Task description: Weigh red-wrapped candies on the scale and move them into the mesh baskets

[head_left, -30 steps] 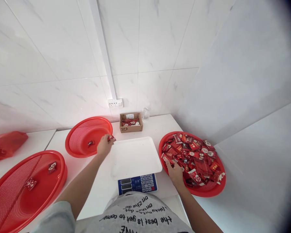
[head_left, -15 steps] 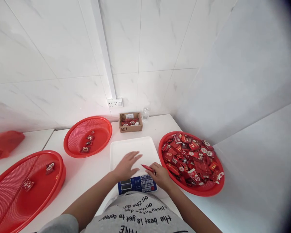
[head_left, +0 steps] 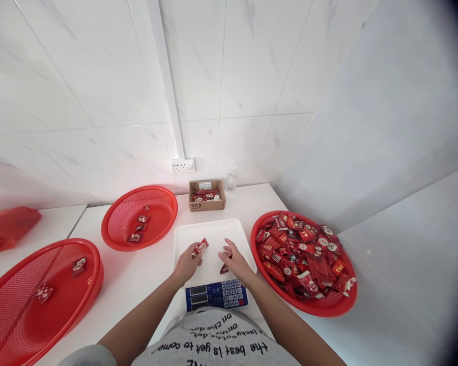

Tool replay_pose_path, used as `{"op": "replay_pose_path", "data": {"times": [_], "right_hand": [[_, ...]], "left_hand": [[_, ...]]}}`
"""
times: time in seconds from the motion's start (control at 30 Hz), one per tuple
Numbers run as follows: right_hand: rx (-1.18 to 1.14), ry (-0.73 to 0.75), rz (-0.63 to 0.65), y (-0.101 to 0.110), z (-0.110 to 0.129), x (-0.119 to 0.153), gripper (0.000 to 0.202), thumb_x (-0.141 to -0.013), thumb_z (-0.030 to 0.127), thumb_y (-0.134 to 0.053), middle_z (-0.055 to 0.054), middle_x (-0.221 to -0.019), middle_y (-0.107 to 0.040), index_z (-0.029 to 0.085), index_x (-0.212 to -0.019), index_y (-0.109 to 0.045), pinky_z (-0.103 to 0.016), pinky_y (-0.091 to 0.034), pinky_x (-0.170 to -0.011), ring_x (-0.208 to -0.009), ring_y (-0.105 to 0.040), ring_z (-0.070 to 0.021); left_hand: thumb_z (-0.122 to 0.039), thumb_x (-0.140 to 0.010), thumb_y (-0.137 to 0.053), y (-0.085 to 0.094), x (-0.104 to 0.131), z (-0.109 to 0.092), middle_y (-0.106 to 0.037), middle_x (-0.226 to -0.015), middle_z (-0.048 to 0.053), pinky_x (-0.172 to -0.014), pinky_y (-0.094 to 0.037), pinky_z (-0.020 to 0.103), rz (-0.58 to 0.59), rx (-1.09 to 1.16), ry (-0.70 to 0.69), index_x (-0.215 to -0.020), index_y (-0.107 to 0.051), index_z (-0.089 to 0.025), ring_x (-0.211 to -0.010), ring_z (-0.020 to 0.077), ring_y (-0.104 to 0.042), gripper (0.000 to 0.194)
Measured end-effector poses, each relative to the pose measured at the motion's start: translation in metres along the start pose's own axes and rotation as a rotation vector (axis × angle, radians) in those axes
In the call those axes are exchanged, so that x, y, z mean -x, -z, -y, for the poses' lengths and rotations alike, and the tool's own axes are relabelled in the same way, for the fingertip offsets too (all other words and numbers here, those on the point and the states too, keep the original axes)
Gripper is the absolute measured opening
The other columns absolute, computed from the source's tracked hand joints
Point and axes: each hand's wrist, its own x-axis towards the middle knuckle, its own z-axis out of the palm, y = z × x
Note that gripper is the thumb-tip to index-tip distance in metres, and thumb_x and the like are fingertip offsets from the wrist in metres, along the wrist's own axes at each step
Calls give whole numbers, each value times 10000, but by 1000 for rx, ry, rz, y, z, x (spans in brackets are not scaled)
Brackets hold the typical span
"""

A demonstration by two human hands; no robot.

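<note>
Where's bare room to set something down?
Bare table: between the near left basket and the scale; the back corner between the clear container and the right basket. The tray is bare along its far edge. Crowded: the right basket, heaped with packets, and the tray's near half, under left hand and right hand.

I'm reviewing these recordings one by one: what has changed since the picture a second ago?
The left hand let go of its packet, moved right and nearer the body over the scale tray, and now holds another packet. The right hand moved left from the full basket to the tray. More packets show in the back left basket. Baskets, tray and cardboard box stayed put.
</note>
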Motion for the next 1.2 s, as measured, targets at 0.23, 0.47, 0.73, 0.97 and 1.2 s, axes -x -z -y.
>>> {"op": "replay_pose_path", "data": {"times": [0.23, 0.47, 0.73, 0.97, 1.2], "right_hand": [[21, 153, -156, 31, -17, 3, 571, -720, 374, -551, -120, -1319, -451, 214, -1256, -438, -392, -439, -919, -1167, -479, -232], [396, 289, -474, 101, -55, 18, 439, -760, 370, -486, -125, -1186, -548, 171, -1148, -536, -434, -388, -971, -1127, -488, -247], [570, 115, -453, 126, -87, 25, 419, -754, 363, -494, -146, -1188, -530, 138, -1098, -577, -413, -356, -1001, -1143, -474, -256], [564, 97, -476, 125, -76, 23, 414, -777, 342, -478, -145, -1218, -488, 143, -1129, -565, -401, -330, -1015, -1154, -447, -256], [656, 50, -504, 130, -61, 5, 509, -783, 356, -484, -136, -1299, -410, 174, -1258, -465, -413, -305, -1010, -1220, -371, -280]], "left_hand": [[-231, -819, -463, 4, 2, 13, -490, -1248, 102, -771, -494, 316, -112, -404, -211, -1215, -476, -184, -805, 150, -608, 399], [-316, -829, -511, -17, 9, 5, -334, -1425, 78, -1038, -289, 478, 8, -884, -709, -1291, -442, -266, -1305, 291, -286, 470], [-448, -829, -497, -42, 0, -8, -361, -1425, 57, -1058, -100, 589, 211, -1065, -755, -1247, -495, -304, -1352, 325, -160, 442], [-379, -856, -444, -22, -4, 13, -309, -1448, 100, -1027, -183, 588, 132, -1014, -523, -1309, -427, -271, -1356, 321, -156, 466], [-393, -823, -493, -8, 3, 22, -302, -1454, 80, -1066, -148, 536, 169, -969, -521, -1274, -462, -273, -1362, 286, -156, 468]]}}
